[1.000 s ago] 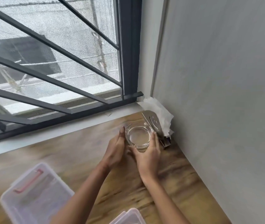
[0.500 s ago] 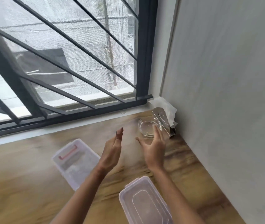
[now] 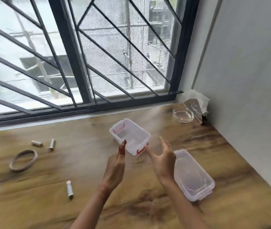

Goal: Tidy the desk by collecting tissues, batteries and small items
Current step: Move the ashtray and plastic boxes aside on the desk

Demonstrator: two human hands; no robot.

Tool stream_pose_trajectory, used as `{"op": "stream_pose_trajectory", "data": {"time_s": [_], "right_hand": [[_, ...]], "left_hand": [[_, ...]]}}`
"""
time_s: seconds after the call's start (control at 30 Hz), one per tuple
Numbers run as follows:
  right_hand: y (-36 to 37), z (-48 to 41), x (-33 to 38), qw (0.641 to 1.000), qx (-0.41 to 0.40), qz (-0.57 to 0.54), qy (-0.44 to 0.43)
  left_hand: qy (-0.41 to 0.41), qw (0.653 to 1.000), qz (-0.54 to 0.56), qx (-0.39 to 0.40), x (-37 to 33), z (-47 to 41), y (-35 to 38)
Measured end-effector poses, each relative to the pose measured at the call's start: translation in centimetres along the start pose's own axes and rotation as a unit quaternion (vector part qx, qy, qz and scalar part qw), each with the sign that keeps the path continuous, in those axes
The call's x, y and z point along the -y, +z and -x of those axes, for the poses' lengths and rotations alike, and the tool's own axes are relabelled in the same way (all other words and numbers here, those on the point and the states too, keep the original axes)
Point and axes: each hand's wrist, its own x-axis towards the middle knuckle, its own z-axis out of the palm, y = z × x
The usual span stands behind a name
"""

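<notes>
While left hand (image 3: 115, 164) and right hand (image 3: 163, 160) hover spread and empty, clear rectangular red-latched plastic box (image 3: 132, 135) just beyond them looks light, stiff, slick: grip side walls.

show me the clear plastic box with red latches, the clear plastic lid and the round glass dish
clear plastic box with red latches (image 3: 130, 136): head view, bare inner floor
clear plastic lid (image 3: 194, 176): head view, middle of its panel
round glass dish (image 3: 183, 116): head view, centre of its base
</notes>
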Motion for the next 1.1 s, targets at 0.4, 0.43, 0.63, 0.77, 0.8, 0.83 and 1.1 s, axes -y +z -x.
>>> {"op": "stream_pose_trajectory", "data": {"time_s": [0.4,0.43,0.63,0.77,0.8,0.83,1.1], "right_hand": [[4.6,4.6,2.1,0.988,0.031,-0.082,0.128],[4.9,4.3,2.1,0.986,0.029,-0.084,0.138],[6.6,2.1,1.7,0.980,0.036,-0.090,0.172],[7.7,0.9,1.5,0.979,0.032,-0.099,0.178],[7.9,0.7,1.4,0.978,0.030,-0.101,0.180],[8.1,0.5,1.5,0.978,0.027,-0.102,0.181],[8.3,-0.6,2.5,0.982,0.032,-0.122,0.142]], "left_hand": [[-0.047,0.995,-0.090,0.022,1.8,-1.2,-5.1],[-0.050,0.995,-0.081,0.025,1.7,-1.8,-5.2],[-0.038,0.999,-0.017,0.032,1.5,-6.4,-5.3],[-0.056,0.998,-0.004,0.038,1.4,-8.8,-5.2],[-0.064,0.997,0.007,0.041,1.5,-9.3,-5.2],[-0.067,0.997,0.019,0.040,1.7,-9.6,-5.2],[-0.060,0.995,0.070,-0.040,2.6,-9.4,-7.1]]}}
